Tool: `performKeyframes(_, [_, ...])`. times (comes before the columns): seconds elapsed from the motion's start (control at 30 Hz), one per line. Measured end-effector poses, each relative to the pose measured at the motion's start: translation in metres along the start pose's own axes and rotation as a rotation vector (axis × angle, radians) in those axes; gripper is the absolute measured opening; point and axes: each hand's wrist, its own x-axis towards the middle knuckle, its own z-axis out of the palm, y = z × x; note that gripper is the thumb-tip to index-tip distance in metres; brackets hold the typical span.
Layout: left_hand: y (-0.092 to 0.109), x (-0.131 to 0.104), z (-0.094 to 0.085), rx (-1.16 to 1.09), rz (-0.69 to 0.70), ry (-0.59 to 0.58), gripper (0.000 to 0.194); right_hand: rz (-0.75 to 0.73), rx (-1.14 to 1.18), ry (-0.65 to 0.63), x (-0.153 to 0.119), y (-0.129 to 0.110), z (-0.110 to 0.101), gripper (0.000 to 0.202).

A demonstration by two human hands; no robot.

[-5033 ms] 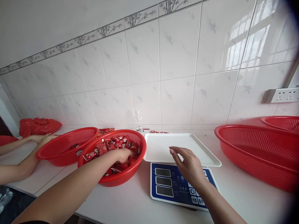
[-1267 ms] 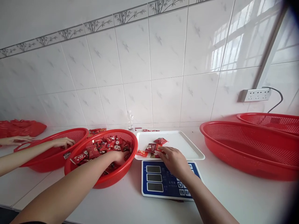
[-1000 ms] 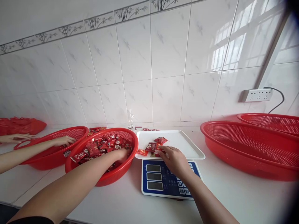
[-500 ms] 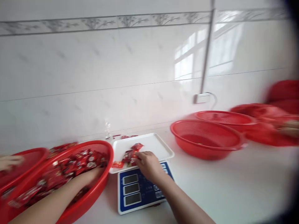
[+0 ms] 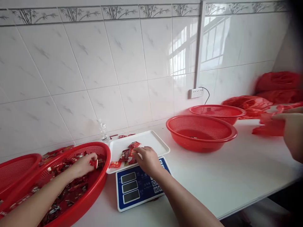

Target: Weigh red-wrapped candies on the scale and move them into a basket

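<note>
Over the large red basket [image 5: 99,186] at the left, my left hand [image 5: 86,164] is closed on a small red packet [image 5: 95,163]. Many red and dark wrapped packets lie in that basket. My right hand [image 5: 148,159] reaches over the near part of the white tray [image 5: 151,138], its fingertips at a few red packets [image 5: 125,155] there; the fingers are bent around the edge of one. The tray sits on a blue and white scale [image 5: 139,189] with three display windows and a keypad.
Two red baskets [image 5: 201,134] stand right of the tray. At the far right another person's hand [image 5: 293,126] holds red plastic film. Red bags [image 5: 248,102] lie behind. Another red basket [image 5: 16,171] is far left, and a clear bottle [image 5: 103,130] stands by the wall.
My left hand has come up out of the packets with a red packet. My right hand stays at the tray's packets. The other person's hand at the left is gone from view.
</note>
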Motion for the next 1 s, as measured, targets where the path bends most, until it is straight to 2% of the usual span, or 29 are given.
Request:
performKeyframes(0.13, [0.036,0.004,-0.022,-0.002,-0.024,0.244,0.017,0.061,-0.036,0.015,0.001,0.002,-0.001,0.024])
performKeyframes(0.17, [0.047,0.004,-0.023,-0.032,-0.006,0.263,0.019,0.07,-0.04,0.013,0.001,0.002,-0.001,0.025])
performKeyframes(0.27, [0.077,0.001,-0.015,-0.113,0.139,0.172,0.023,0.081,-0.039,-0.004,0.001,0.001,-0.002,0.025])
performKeyframes(0.37, [0.093,0.002,0.005,-0.143,0.234,-0.002,0.026,0.077,-0.035,-0.01,0.001,0.002,-0.001,0.025])
performKeyframes(0.47, [0.097,0.007,0.021,-0.182,0.223,-0.187,0.035,0.068,-0.032,0.0,0.002,0.003,0.0,0.024])
performKeyframes(0.53, [0.095,0.009,0.023,-0.169,0.232,-0.203,0.044,0.062,-0.028,0.006,0.002,0.004,0.0,0.023])
performKeyframes(0.63, [0.092,0.007,0.014,-0.027,0.278,-0.218,0.052,0.054,-0.026,0.009,0.002,0.005,-0.001,0.022])
performKeyframes(0.77, [0.092,-0.006,0.001,0.243,0.284,-0.362,0.052,0.041,-0.004,0.012,0.001,0.005,-0.001,0.022])
performKeyframes(0.87, [0.091,-0.008,0.004,0.385,0.261,-0.322,0.044,-0.016,0.04,-0.025,-0.001,0.004,-0.002,0.023])
performKeyframes(1.0, [0.088,0.003,0.023,0.414,0.334,-0.214,0.038,-0.102,0.058,-0.112,-0.003,0.002,-0.001,0.022])
